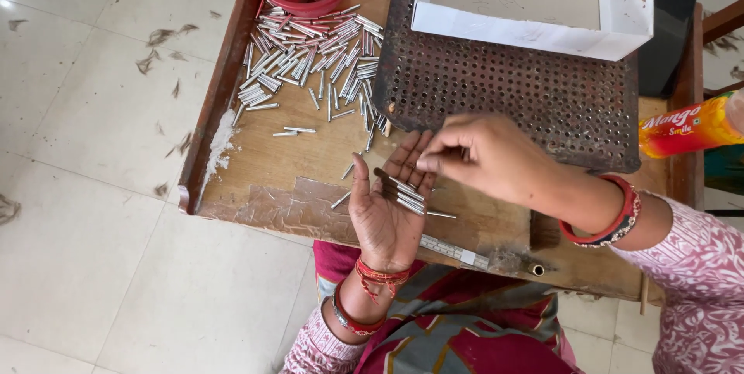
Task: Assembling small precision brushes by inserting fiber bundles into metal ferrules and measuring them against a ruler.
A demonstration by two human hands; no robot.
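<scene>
metal tubes in palm – hand check

left hand (385,207) spread flat, palm up, over wooden tray (310,157) front edge. small bunch of thin silver tubes (404,194) lies across fingers/palm; shiny, slim, cylindrical, approx equal length. long axes run upper-left to lower-right, roughly parallel. right hand (484,155) above, thumb & fingertips pinched tog. at bunch's upper end; what it pinches: can't tell. loose tube pile (310,52) lies well apart, beside perforated metal sheet (511,95).

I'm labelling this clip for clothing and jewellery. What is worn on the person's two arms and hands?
The left hand is bare; its wrist carries knotted red threads and a red and silvery bangle above a pink, white-patterned sleeve cuff. The right hand is bare too, with a red bangle and a matching pink patterned sleeve.
</scene>
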